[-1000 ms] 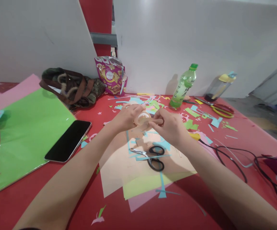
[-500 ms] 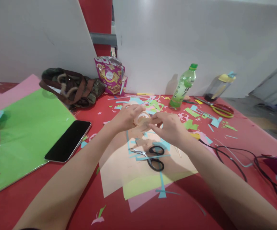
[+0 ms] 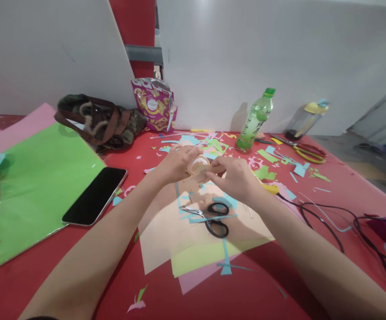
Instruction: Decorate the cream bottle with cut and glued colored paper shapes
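My left hand (image 3: 182, 161) is closed around what looks like a roll of clear tape (image 3: 195, 162), with its round pale rim facing me. My right hand (image 3: 235, 174) is at the roll's right side, thumb and fingers pinched on a translucent strip of tape (image 3: 200, 174) beside the roll. Both hands are over a pale peach sheet of paper (image 3: 161, 226). Lying nearer to me on that sheet are small scissors (image 3: 217, 227) with black handles, among thin blue paper strips (image 3: 225, 255).
To the left lie a black phone (image 3: 96, 195) and a green paper pack (image 3: 42, 186). Behind stand a camouflage bag (image 3: 119, 126), a purple snack bag (image 3: 154, 104) and a green bottle (image 3: 255, 120). Larger scissors (image 3: 308, 152) and a black cable (image 3: 313, 211) are at the right.
My right hand has shifted very slightly at the strip. My left hand and the roll are almost where they were.
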`<act>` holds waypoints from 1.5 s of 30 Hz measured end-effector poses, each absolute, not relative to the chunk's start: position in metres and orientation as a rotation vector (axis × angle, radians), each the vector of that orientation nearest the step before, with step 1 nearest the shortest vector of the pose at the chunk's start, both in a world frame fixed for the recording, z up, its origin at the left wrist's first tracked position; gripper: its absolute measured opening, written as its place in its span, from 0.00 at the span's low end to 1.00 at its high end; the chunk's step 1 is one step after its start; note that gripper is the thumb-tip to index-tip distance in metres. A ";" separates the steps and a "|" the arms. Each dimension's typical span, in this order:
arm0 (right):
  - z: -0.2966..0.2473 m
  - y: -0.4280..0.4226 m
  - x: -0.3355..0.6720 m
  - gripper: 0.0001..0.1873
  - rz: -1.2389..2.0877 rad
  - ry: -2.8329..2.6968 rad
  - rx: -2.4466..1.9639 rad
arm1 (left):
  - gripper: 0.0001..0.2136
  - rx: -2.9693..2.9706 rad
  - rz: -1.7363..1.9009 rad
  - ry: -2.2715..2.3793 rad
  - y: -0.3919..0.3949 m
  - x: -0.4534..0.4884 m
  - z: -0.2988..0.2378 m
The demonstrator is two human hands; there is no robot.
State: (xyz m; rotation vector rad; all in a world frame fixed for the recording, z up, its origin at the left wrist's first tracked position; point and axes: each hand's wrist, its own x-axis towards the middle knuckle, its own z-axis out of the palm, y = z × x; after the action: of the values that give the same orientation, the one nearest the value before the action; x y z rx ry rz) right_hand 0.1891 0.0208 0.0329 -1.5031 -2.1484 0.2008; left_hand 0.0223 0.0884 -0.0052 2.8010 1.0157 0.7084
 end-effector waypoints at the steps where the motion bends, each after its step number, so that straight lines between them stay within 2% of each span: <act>1: 0.034 0.021 0.189 0.02 0.208 -2.147 -1.512 | 0.21 2.803 0.706 1.018 0.089 0.022 -0.005; 32: 0.034 0.020 0.188 0.01 0.291 -2.125 -1.465 | 0.22 2.756 0.712 1.114 0.085 0.023 -0.001; 39: 0.030 0.017 0.189 0.13 0.061 -2.128 -1.376 | 0.22 2.833 0.680 1.115 0.088 0.021 -0.006; 45: 0.033 0.017 0.193 0.11 0.010 -2.110 -1.418 | 0.15 3.022 0.507 1.097 0.094 0.015 -0.018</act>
State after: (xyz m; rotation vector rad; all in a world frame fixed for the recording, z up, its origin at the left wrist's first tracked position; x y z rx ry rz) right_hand 0.1929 0.0175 0.0334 -1.4176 -2.1098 0.0100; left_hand 0.0154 0.0939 -0.0180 3.0222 1.0965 0.5070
